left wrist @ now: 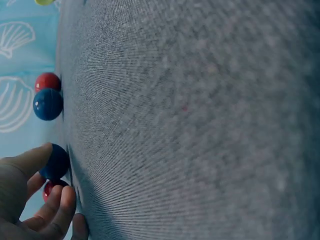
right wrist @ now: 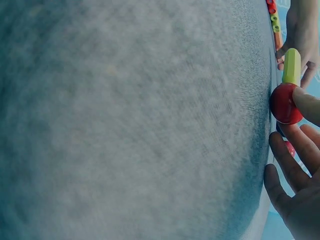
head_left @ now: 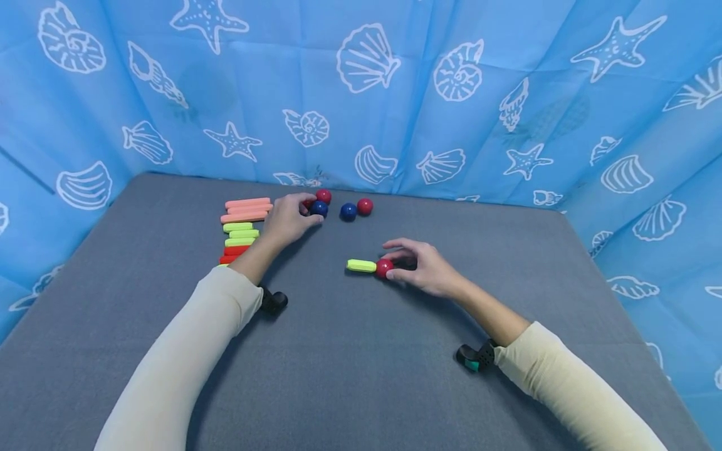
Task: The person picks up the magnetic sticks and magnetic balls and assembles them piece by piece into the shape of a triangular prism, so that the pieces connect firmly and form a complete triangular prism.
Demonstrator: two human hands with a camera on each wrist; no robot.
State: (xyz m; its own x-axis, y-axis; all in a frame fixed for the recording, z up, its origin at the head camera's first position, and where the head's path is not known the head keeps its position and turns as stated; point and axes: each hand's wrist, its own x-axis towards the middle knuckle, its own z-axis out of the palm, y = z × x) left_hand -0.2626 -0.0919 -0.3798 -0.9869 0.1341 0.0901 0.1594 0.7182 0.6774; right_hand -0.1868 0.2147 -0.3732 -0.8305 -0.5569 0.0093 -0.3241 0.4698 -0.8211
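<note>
The right hand (head_left: 427, 270) pinched a red ball (head_left: 383, 269) with thumb and forefinger, while its other fingers were spread loosely apart. At nine o'clock of this ball lay a yellow stick (head_left: 361, 266), its end touching the ball. The left hand (head_left: 284, 220), which was at ten o'clock of the right one, held a blue ball (head_left: 319, 210) between its thumb and fingers; how firmly, I could not tell. Just beside, at one o'clock of the blue ball, sat a second red ball (head_left: 324, 196). Another blue and red pair (head_left: 348, 212) stood near, at three o'clock. At nine o'clock of the left hand were salmon sticks (head_left: 246, 210), and at eight o'clock yellow-green sticks (head_left: 241, 235) and red sticks (head_left: 234, 250), partly covered by the arm. All lay on a grey table (head_left: 361, 376).
</note>
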